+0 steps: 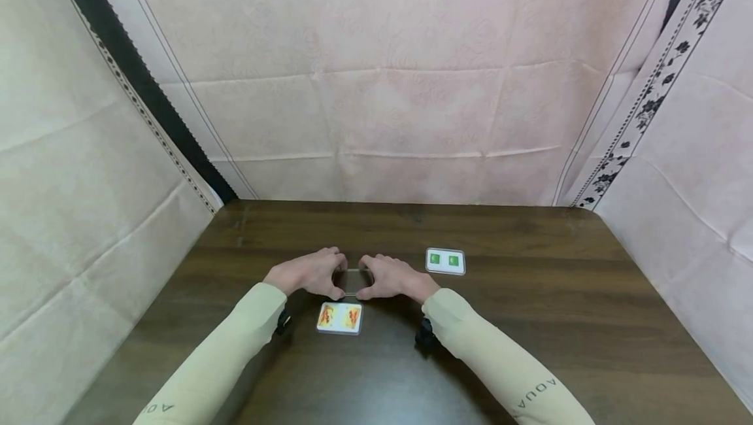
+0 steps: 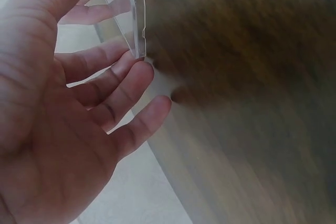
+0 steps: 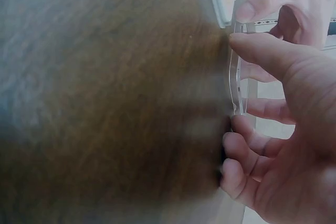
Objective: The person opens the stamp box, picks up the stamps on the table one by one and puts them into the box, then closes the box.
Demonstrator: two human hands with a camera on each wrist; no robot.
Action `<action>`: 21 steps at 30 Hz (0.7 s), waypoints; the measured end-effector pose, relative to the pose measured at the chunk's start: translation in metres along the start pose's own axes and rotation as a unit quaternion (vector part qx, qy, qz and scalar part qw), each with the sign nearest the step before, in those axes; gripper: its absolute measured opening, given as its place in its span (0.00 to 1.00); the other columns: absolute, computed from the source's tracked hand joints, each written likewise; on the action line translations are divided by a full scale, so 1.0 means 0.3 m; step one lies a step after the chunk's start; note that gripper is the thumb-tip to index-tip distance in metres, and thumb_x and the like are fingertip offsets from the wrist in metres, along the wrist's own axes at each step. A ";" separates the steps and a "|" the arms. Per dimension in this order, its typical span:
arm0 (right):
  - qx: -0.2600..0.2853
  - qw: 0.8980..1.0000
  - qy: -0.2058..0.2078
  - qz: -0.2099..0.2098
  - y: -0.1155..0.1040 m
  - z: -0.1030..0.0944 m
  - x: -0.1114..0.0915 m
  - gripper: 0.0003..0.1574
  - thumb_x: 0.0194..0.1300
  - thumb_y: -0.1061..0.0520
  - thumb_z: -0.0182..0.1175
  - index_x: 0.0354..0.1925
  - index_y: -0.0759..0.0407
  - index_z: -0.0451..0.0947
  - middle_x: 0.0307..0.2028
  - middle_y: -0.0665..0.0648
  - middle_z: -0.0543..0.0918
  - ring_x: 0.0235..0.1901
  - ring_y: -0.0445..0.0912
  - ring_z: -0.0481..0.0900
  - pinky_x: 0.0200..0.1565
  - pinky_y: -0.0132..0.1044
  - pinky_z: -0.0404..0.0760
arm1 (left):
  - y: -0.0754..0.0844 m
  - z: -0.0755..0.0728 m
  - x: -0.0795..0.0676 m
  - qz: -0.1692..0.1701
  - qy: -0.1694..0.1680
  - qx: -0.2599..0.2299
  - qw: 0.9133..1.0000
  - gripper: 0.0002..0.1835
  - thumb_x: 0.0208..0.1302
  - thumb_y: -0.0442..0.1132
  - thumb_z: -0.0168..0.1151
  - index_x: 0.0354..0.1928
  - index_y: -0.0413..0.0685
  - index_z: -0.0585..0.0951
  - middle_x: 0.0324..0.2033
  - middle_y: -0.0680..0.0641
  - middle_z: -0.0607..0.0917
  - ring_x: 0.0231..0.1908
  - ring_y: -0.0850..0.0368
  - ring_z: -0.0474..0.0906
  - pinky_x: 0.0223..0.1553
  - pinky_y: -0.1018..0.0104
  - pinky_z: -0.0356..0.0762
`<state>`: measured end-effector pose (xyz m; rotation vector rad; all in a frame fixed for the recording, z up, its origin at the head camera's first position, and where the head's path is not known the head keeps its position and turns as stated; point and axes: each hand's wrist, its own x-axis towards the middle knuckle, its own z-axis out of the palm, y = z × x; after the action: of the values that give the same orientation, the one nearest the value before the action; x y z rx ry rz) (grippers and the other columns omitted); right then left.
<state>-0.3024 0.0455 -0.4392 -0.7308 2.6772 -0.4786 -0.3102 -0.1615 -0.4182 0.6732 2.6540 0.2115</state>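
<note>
Between my two hands is a thin clear plastic case or lid (image 1: 353, 282), seen through to the wood below. My left hand (image 1: 314, 273) pinches its left end between thumb and fingers, and my right hand (image 1: 391, 277) pinches the right end the same way. In the left wrist view the clear plastic piece (image 2: 137, 22) stands edge-on at the fingertips. The right wrist view shows its thin edge (image 3: 237, 77) between thumb and fingers. Just nearer than the hands lies a flat case with two orange-and-yellow pictures (image 1: 339, 318) on white.
A second flat case with two green squares (image 1: 445, 261) lies to the right, beyond my right wrist. The brown wooden table (image 1: 529, 320) ends at a far edge against a pale hanging cloth (image 1: 400, 118). Similar cloths hang at left and right.
</note>
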 end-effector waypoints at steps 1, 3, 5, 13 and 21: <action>0.001 1.000 0.000 0.000 -0.001 -0.002 -0.002 0.42 0.59 0.34 0.66 0.64 0.50 0.68 0.44 0.51 0.76 0.38 0.45 0.74 0.41 0.39 0.76 | 0.001 0.000 -0.001 0.000 0.001 0.000 1.000 0.29 0.55 0.56 0.71 0.56 0.51 0.76 0.46 0.51 0.75 0.43 0.56 0.70 0.46 0.61 0.75; 0.003 1.000 0.000 -0.002 -0.005 -0.005 -0.007 0.41 0.59 0.34 0.66 0.64 0.50 0.68 0.43 0.51 0.76 0.38 0.45 0.74 0.41 0.39 0.76 | 0.004 0.000 -0.002 0.000 0.003 0.000 1.000 0.29 0.55 0.56 0.71 0.55 0.51 0.76 0.45 0.51 0.75 0.43 0.56 0.70 0.45 0.61 0.76; 0.001 1.000 0.003 -0.002 -0.010 -0.008 -0.012 0.41 0.58 0.35 0.66 0.63 0.51 0.69 0.43 0.51 0.76 0.38 0.45 0.74 0.41 0.38 0.76 | 0.009 -0.002 -0.005 0.000 0.006 0.003 1.000 0.29 0.54 0.56 0.72 0.55 0.51 0.76 0.45 0.51 0.74 0.42 0.56 0.70 0.44 0.61 0.76; -0.021 1.000 0.017 -0.006 -0.026 -0.009 -0.028 0.40 0.56 0.36 0.69 0.61 0.52 0.70 0.44 0.52 0.76 0.37 0.45 0.73 0.39 0.37 0.76 | 0.023 -0.005 -0.021 0.000 0.015 0.019 1.000 0.30 0.53 0.56 0.72 0.55 0.51 0.76 0.45 0.51 0.74 0.41 0.56 0.71 0.43 0.62 0.76; -0.033 0.999 0.013 -0.014 -0.039 -0.019 -0.041 0.39 0.55 0.35 0.69 0.58 0.51 0.71 0.41 0.51 0.74 0.35 0.45 0.73 0.34 0.36 0.75 | 0.032 -0.012 -0.055 0.004 0.011 0.003 1.000 0.31 0.54 0.55 0.72 0.56 0.51 0.75 0.46 0.49 0.74 0.37 0.57 0.74 0.40 0.63 0.77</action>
<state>-0.2897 0.0440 -0.4268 -0.7870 2.7207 -0.4117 -0.2941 -0.1613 -0.4071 0.6876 2.6739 0.2136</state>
